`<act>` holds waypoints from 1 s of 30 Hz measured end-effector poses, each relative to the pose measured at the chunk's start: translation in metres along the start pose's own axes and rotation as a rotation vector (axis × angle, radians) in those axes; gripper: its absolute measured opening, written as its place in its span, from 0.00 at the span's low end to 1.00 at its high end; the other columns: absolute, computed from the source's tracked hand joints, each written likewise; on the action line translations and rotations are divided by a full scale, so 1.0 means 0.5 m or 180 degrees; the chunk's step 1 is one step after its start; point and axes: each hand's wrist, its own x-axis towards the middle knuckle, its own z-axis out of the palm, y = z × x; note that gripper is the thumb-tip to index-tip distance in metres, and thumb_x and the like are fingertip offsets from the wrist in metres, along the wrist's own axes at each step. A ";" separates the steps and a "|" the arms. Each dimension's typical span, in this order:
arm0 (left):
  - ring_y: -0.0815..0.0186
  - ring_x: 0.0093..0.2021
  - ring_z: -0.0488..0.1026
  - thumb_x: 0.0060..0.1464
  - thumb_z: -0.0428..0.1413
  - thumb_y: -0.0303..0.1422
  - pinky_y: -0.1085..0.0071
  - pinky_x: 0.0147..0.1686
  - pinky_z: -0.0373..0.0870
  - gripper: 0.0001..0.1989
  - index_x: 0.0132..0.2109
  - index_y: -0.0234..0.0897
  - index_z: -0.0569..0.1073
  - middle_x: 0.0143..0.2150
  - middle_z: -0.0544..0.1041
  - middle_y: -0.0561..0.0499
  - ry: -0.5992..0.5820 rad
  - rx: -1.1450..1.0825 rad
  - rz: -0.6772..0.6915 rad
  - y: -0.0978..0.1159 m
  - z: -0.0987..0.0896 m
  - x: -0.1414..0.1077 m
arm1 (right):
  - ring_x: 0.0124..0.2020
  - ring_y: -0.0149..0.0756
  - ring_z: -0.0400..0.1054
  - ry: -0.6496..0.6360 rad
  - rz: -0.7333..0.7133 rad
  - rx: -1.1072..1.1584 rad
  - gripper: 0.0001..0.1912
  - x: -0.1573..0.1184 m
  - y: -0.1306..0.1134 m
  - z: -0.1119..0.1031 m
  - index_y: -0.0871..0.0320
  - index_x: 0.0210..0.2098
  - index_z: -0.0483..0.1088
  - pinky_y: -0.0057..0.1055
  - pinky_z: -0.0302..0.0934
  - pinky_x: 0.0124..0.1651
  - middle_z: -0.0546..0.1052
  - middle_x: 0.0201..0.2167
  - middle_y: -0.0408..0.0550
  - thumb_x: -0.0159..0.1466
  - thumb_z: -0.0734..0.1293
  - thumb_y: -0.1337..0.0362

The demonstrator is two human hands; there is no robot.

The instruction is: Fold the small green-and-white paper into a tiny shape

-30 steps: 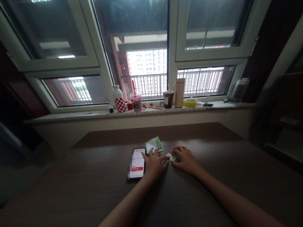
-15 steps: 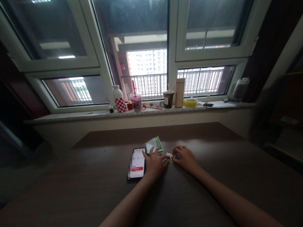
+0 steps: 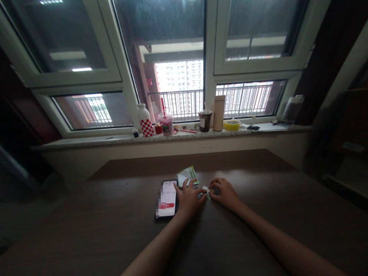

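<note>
Just right of centre on the dark table lies a small white-and-green piece (image 3: 206, 189), perhaps paper or wrapper; it is too small to name. My left hand (image 3: 189, 200) pinches its left side between thumb and forefinger, the other fingers spread out beside it. From the right, my right hand (image 3: 225, 194) has its fingers curled and pinched on the same piece, with a bit of orange by the fingertips. A flat green-and-white packet (image 3: 188, 174) lies beyond the left fingers, partly covered by them. Against my left little finger's side lies a phone (image 3: 169, 195), a running timer on its lit screen.
Beyond the brown table (image 3: 138, 245) runs a stone windowsill (image 3: 115, 141). On it stand a checked bottle (image 3: 146, 122), a pink drink cup (image 3: 166, 124), a dark drink cup (image 3: 205, 121), a tan flask (image 3: 219, 113), yellow tape (image 3: 231, 125) and scissors (image 3: 253, 127).
The small piece has shifted slightly between my fingertips, and a bit of orange shows more clearly by the right hand. Both hands stay nearly in place. The phone's timer has advanced.
</note>
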 end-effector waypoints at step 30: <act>0.48 0.65 0.52 0.53 0.59 0.45 0.27 0.57 0.29 0.09 0.42 0.59 0.78 0.62 0.65 0.55 -0.0050 -0.0067 0.0011 -0.008 0.007 0.005 | 0.46 0.40 0.63 0.0105 0.0362 -0.0290 0.04 0.022 -0.009 0.021 0.54 0.33 0.73 0.34 0.55 0.48 0.72 0.39 0.48 0.61 0.65 0.63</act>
